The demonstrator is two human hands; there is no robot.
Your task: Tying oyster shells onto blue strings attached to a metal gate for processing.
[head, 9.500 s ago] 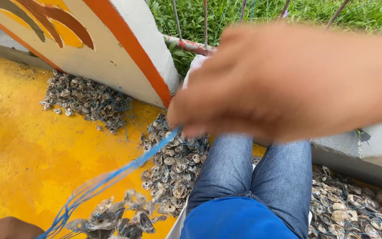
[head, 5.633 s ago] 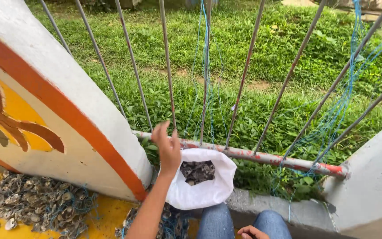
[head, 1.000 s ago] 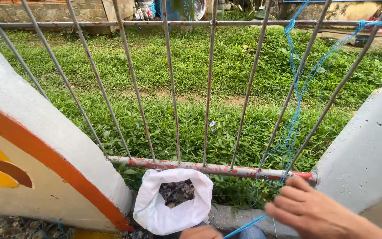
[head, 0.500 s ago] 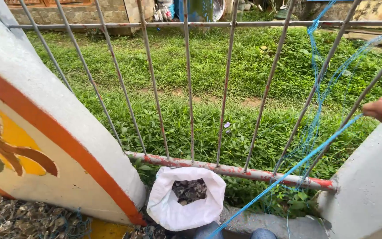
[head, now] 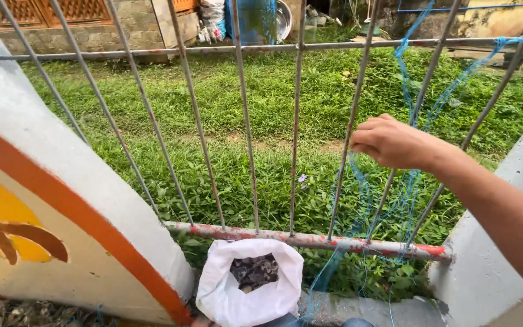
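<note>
Right hand (head: 394, 142) up at centre right of the frame, fingers curled shut against one of the slanted grey railing bars (head: 349, 142), knuckles toward the camera. Cannot tell for certain whether blue net twine (head: 407, 188) sits inside that fist, but loose strands hang just beside and below it, threaded among the bars. More of the same blue twine knotted on the upper horizontal rail (head: 152, 52), at the upper right of the frame. Forearm running off toward the lower right corner.

Left hand out of view.

Lower centre: white sack (head: 249, 290), mouth open, dark shells (head: 254, 271) showing inside, tucked just under the rusty red-and-grey bottom rail (head: 310, 240). Thin blue strands trailing down right of the sack.

Left side of the frame: curved white concrete wall (head: 49, 181) with an orange band and yellow patterning. Lower right: pale concrete post (head: 485, 254) meeting the end of the bottom rail.

Beyond the bars: green grass (head: 225, 109), a brick wall and a blue barrel (head: 255, 18) along the top edge.
</note>
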